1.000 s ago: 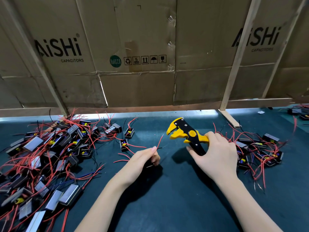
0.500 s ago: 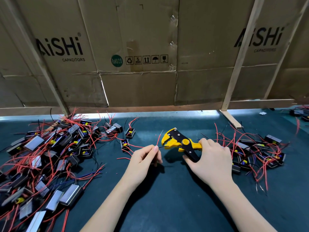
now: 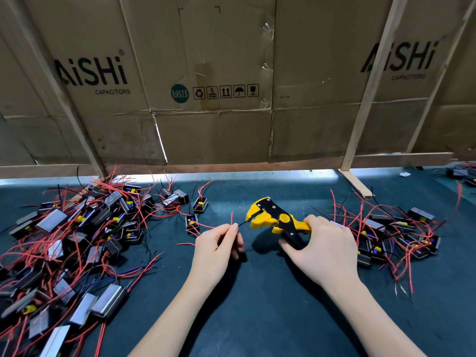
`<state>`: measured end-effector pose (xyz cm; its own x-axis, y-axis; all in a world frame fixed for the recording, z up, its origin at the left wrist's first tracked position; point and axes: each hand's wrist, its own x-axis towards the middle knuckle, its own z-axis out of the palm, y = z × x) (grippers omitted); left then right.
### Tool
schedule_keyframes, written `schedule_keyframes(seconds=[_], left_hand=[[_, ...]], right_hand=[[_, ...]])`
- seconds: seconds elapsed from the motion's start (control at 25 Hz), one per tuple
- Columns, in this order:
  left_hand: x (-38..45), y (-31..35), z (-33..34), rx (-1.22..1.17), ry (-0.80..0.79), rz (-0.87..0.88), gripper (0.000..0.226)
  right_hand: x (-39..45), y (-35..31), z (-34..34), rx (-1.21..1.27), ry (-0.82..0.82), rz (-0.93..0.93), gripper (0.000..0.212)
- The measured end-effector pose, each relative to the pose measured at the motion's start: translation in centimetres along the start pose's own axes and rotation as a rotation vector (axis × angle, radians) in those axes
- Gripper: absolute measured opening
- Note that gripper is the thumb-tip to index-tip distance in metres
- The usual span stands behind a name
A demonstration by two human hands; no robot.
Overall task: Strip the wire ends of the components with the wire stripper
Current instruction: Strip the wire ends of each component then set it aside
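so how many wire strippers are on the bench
1. The only wire stripper in view is the yellow and black one at centre, held in the right hand. The component piles on both sides could hide another.

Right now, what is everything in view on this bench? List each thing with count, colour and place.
wire stripper: one, yellow and black, centre, held by its handles, head pointing left
black wire: one, thin, running from the left fingertips to the stripper's head
left pile of components: many, black and silver housings with red and black leads, left side
right pile of components: a smaller heap, same colours, right side
loose components: two, black, between the left pile and the hands
work mat: one, dark teal, covering the bench
cardboard wall: brown flattened cartons printed AiSHi, behind the bench
wooden battens: pale, leaning across the cardboard
left hand: pinching wires
right hand: gripping the stripper
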<state>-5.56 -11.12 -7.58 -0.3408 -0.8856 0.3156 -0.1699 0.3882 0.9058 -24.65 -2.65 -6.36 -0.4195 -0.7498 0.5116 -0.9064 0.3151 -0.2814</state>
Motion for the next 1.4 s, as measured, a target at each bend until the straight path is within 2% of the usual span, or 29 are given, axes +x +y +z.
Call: schedule_keyframes(seconds=[0.36,0.6,0.68,0.76,0.8,0.88,0.96,1.0,1.08,1.2,1.24,1.28,1.32,1.4], left_hand=[[-0.1,0.2,-0.1,0.003,-0.001,-0.035,0.042],[-0.1,0.2,-0.3,0.017,-0.019,-0.023,0.041],[-0.1,0.2,-0.6,0.086,0.003,0.022,0.034],[-0.1,0.3,-1.2,0.281,0.053,0.141,0.018],[-0.2,0.3,-1.6,0.406,0.06,0.182,0.025],[-0.1,0.3,-2.2,0.599,0.012,0.131,0.047],[-0.1,0.3,-2.2,0.71,-0.038,0.085,0.049],[-0.1,0.2,-1.9,0.721,-0.061,0.123,0.045],[-0.8,0.5,-0.8,0.59,-0.179,0.269,0.041],[-2.0,2.0,1.3,0.234,-0.559,0.308,0.072],[-2.0,2.4,1.5,0.194,-0.583,0.326,0.077],[-1.6,2.6,1.2,0.183,-0.502,0.354,0.077],[-1.0,2.6,0.5,0.182,-0.349,0.384,0.072],[0.3,2.4,-2.2,0.244,0.072,0.435,0.055]], right_hand=[[0.2,-0.3,-0.5,-0.101,-0.061,0.079,0.048],[0.0,-0.5,-0.4,-0.127,0.011,0.046,0.046],[0.0,-0.2,-0.1,-0.095,0.097,-0.016,0.05],[0.1,0.2,0.0,-0.053,0.179,0.0,0.055],[0.3,0.4,0.0,-0.016,0.216,0.025,0.054],[0.5,0.6,-0.2,0.072,0.264,0.071,0.05],[0.7,0.7,-0.4,0.144,0.292,0.077,0.047],[0.8,0.7,-0.5,0.162,0.304,0.064,0.046],[0.8,0.7,-0.6,0.179,0.329,0.035,0.045],[0.7,0.4,-0.7,0.211,0.364,0.0,0.047],[0.6,0.3,-0.8,0.227,0.379,-0.017,0.048],[0.6,0.2,-0.9,0.251,0.397,-0.037,0.049],[0.6,0.1,-1.0,0.291,0.409,-0.06,0.049],[0.5,-0.1,-1.4,0.433,0.366,-0.112,0.045]])
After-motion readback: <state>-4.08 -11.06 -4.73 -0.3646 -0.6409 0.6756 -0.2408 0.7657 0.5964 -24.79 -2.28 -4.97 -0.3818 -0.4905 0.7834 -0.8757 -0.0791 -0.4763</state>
